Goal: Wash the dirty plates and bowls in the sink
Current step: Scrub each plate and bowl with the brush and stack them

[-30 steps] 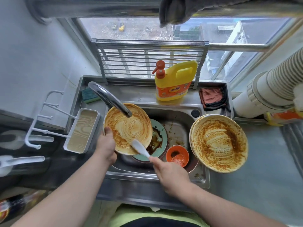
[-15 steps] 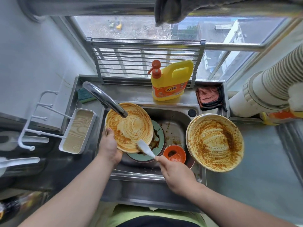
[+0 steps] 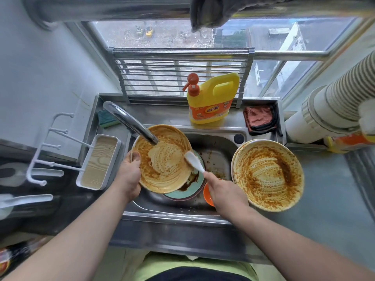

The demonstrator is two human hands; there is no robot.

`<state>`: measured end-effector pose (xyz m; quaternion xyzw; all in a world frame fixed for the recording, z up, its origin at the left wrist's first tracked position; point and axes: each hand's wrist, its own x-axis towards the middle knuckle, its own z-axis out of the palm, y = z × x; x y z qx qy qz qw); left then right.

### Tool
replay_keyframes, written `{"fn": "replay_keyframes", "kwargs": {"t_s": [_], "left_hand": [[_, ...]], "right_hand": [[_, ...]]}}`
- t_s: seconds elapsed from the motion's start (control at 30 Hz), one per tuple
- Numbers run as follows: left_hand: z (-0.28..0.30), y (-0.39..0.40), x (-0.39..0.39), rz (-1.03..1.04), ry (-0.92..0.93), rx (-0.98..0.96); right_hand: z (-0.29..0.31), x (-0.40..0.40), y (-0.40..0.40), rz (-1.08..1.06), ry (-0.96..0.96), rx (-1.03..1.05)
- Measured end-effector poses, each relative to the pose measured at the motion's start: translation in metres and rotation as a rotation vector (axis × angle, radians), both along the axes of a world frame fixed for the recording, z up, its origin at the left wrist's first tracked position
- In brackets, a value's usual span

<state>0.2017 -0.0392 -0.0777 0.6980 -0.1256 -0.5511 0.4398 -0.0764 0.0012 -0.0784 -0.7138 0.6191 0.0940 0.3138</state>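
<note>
**A:** Head view, nearest first: what are the hands doing?

**B:** The left hand (image 3: 128, 175) grips the near-left rim of a round, shallow plate smeared with orange-brown sauce (image 3: 162, 159), thumb on the inner face, fingers curled behind and hidden. The plate tilts over the stainless steel sink (image 3: 176, 217). The right hand (image 3: 224, 194) is closed round the handle of a small white plastic scraper (image 3: 193, 160), whose rounded tip touches the plate's right edge.

**A:** Under them?

**B:** A pale green round plate (image 3: 189, 190) lies in the basin, mostly covered by the held plate, with dark sauce pooled on it. A small glossy orange bowl (image 3: 208, 196) sits just beside it, half hidden behind the right hand. The basin floor is streaked brown.

**A:** To the right?

**B:** A second round sauce-smeared plate (image 3: 267, 175) rests on the sink's right rim and the grey desk (image 3: 334, 199); a white edge beneath hints at another below, though I cannot tell.

**A:** Farther back?

**B:** The curved chrome tap (image 3: 129, 123) reaches over the held plate, covering part of its rim. Behind stand a yellow plastic detergent jug with an orange pump (image 3: 211, 100), a folded pinkish cloth (image 3: 258, 118), a green sponge (image 3: 106, 118) and a metal bar rack (image 3: 178, 76) against the window. A ribbed white duct (image 3: 332, 110) runs off the right edge.
</note>
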Motion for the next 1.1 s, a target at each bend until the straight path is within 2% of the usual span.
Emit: {"fn": "replay_keyframes", "kwargs": {"t_s": [0.13, 0.33, 0.53, 0.63, 0.77, 0.9, 1.1], "left_hand": [[0.001, 0.004, 0.002, -0.005, -0.024, 0.031], [0.003, 0.011, -0.013, 0.122, -0.001, 0.054], [0.0, 0.041, -0.025, -0.026, 0.166, 0.156], [0.011, 0.044, -0.025, -0.118, 0.155, 0.056], [0.001, 0.044, -0.017, -0.17, 0.138, 0.104], [0.0, 0.045, -0.022, -0.199, 0.119, 0.122], [0.003, 0.053, -0.028, -0.262, 0.114, 0.167]], "right_hand": [[0.003, 0.012, -0.01, 0.017, 0.01, -0.023], [0.033, 0.036, 0.047, 0.202, -0.19, 0.18], [0.04, 0.065, 0.03, 0.142, -0.298, 0.114], [0.038, 0.068, 0.009, 0.072, -0.387, 0.129], [0.04, 0.059, 0.003, 0.013, -0.516, 0.218], [0.044, 0.061, 0.001, 0.032, -0.483, 0.198], [0.029, 0.062, -0.035, -0.128, -0.351, 0.109]]}}
